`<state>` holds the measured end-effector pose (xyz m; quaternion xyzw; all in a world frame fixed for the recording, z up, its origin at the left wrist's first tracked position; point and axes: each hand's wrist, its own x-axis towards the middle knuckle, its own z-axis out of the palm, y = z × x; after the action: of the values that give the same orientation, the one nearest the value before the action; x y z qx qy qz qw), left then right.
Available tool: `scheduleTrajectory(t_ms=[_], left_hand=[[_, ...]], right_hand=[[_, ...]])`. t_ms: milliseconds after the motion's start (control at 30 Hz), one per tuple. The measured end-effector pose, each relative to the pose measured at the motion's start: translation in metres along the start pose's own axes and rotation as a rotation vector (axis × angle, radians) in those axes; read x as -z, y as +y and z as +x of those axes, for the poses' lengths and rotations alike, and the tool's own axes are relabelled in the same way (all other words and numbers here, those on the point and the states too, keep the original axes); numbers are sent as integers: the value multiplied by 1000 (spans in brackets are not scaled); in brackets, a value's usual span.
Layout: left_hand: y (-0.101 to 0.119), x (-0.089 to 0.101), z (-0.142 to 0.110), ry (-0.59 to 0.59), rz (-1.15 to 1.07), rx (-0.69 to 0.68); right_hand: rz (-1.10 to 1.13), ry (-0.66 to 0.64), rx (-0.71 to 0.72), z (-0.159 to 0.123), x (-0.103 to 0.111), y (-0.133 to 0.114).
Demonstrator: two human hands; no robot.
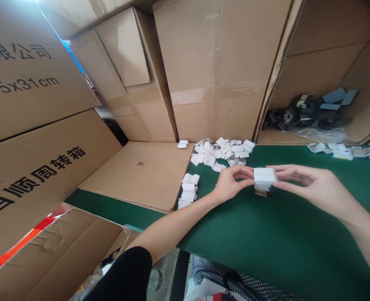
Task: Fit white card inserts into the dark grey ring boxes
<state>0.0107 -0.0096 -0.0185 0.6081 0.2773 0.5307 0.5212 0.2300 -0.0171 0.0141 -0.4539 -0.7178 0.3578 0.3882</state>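
Between my two hands is a small folded white card piece (264, 176). My left hand (233, 180) pinches its left end with thumb and fingers. At the right end, my right hand (308, 179) grips it the same way. Directly below the white piece sits a small dark box (262, 192) with a gold-coloured part, mostly covered from view; whether the two touch I cannot tell. A short row of folded white pieces (189, 190) lies left of my left hand, and a loose heap of white card pieces (219, 151) lies beyond it.
A flat cardboard sheet (135, 171) covers the left part of the green table (235, 238). Tall cardboard boxes (216, 71) stand along the back. An open carton (316, 67) at the right holds dark small boxes (310, 115). More white pieces (341, 150) lie in front of it.
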Motion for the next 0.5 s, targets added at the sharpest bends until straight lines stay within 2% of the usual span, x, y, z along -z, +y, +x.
scheduleTrajectory(t_ms=[133, 233, 500], left_hand=[[1, 1, 1, -2, 10, -32], [2, 1, 1, -11, 32, -64], [9, -3, -2, -126, 229, -186]], right_hand=[[4, 9, 27, -2, 1, -5], [-46, -40, 29, -3, 8, -7], [-222, -147, -34, -6, 22, -10]])
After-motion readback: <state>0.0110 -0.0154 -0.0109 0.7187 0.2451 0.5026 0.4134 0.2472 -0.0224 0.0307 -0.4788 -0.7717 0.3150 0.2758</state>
